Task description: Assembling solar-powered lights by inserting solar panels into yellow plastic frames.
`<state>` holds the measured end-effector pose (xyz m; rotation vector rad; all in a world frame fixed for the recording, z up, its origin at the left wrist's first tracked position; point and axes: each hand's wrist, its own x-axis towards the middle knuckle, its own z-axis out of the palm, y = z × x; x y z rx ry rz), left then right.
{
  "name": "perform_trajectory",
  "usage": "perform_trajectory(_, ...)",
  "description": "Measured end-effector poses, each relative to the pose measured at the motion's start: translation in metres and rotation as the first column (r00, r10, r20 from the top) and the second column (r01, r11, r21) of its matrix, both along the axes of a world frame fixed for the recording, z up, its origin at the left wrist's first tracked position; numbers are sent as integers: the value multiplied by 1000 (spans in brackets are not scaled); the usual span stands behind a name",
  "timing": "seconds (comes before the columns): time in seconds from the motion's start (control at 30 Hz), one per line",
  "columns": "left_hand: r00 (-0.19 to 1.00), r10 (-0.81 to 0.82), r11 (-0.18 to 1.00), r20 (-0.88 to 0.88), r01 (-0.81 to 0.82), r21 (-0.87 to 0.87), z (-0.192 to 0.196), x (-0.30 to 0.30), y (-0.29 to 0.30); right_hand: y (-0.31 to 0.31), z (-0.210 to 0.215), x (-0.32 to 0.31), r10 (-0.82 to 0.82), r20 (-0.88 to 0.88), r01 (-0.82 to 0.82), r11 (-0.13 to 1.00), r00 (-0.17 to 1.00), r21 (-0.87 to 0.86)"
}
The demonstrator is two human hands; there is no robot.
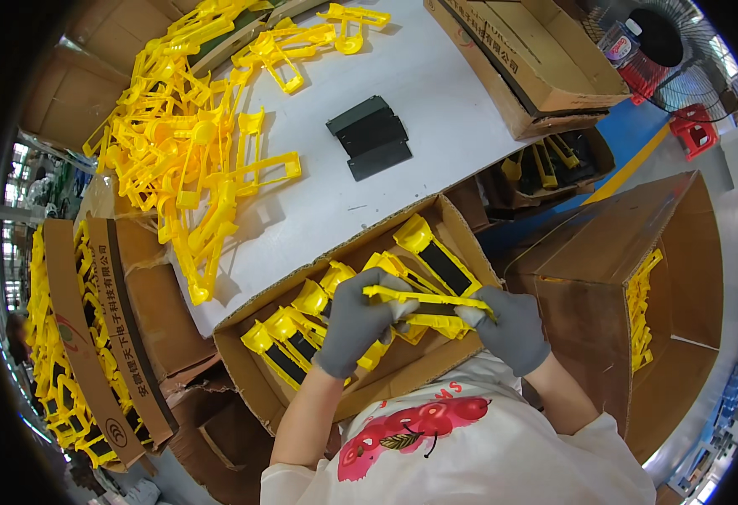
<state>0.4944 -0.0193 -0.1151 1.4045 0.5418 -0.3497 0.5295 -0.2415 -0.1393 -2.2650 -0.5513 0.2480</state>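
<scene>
Both my hands wear grey gloves. My left hand (354, 323) grips one end of a yellow plastic frame (430, 298), and my right hand (514, 328) grips the other end. Seen nearly edge-on, the frame is held level above an open cardboard box (247, 396) in front of me. Inside that box lie several yellow frames with black panels, such as the frame with a black strip (443, 265) at its far right. My hands cover part of the box's contents. Beyond it, a few black flat panels (371, 136) rest overlapping on the white table.
A tangled heap of yellow frames (188, 139) covers the left of the white table (449, 101). Cardboard boxes of yellow frames stand at left (121, 337) and right (592, 295). Another carton (546, 63) sits at the back right, near a fan (680, 50) and red stool (694, 132).
</scene>
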Motion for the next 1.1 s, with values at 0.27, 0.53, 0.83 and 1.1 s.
perform_trajectory(0.27, 895, -276, 717, 349, -50, 696, -16, 31, -13, -10, 19, 0, -62, -114, 25, 952, 992, -306)
perform_trajectory(0.53, 838, -397, 303, 373, -264, 916, -13, 60, 39, 17, 59, 74, 54, 43, -39, 954, 998, -299)
perform_trajectory(0.83, 935, -329, -199, -131, 66, 978, 1, 123, 225, 112, -16, 189, 283, 345, -211, 950, 895, -232)
perform_trajectory(1.1, 970, -230, 106, -73, 100, 989, 1, 101, 276, 127, -26, 195, 356, 352, -217, 901, 866, -377)
